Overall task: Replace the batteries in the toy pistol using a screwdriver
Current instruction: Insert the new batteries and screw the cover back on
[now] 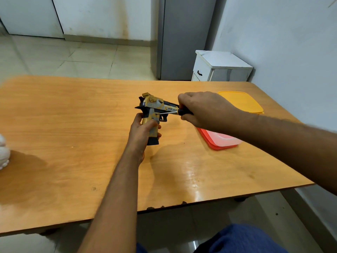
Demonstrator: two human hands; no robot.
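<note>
Left hand (141, 133) wrapped round the grip of the toy pistol (155, 114), fingers curled at the front, thumb hidden behind. Held upright above the wooden table (73, 125), butt down, barrel pointing right and a little away, long axis running roughly level across the view. Moving right: thin metal shaft of the screwdriver (168, 112) lying almost level, tip planted on the side of the frame just above the grip, apparently at a small dark screw there, though too small to confirm seating. Shaft nearly parallel to the barrel, just below it. Further right, right hand (202, 110) clenched tight on the black handle, knuckles up, forearm coming in from the right edge. So, screw to the left of the driving hand, tool axis aimed leftward into the pistol's side, left hand bracing from below. Probably loosening or tightening the battery-cover screw; no telling which. Beyond the right hand, a yellow lid (242, 102); under the forearm, a red container (218, 141).
</note>
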